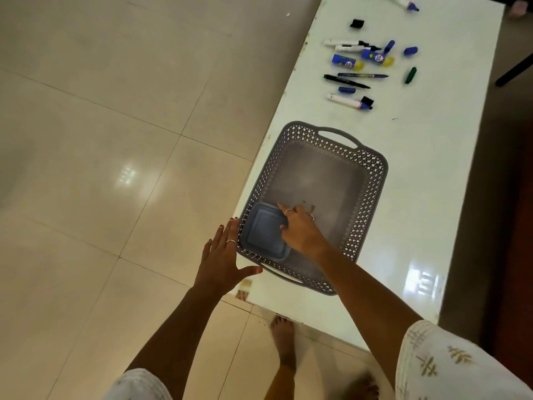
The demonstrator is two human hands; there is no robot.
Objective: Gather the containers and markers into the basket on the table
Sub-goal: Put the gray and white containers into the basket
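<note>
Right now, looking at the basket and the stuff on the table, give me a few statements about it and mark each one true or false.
1. A blue lidded container lies inside the grey basket. True.
2. The markers are already in the basket. False: they lie on the white table beyond the basket.
3. The right hand is inside the basket, touching the container. True.
4. The left hand grips a marker. False: it is open and holds nothing, beside the basket's outer wall.
5. Loose marker caps, among them a green cap, lie on the table. True.
</note>
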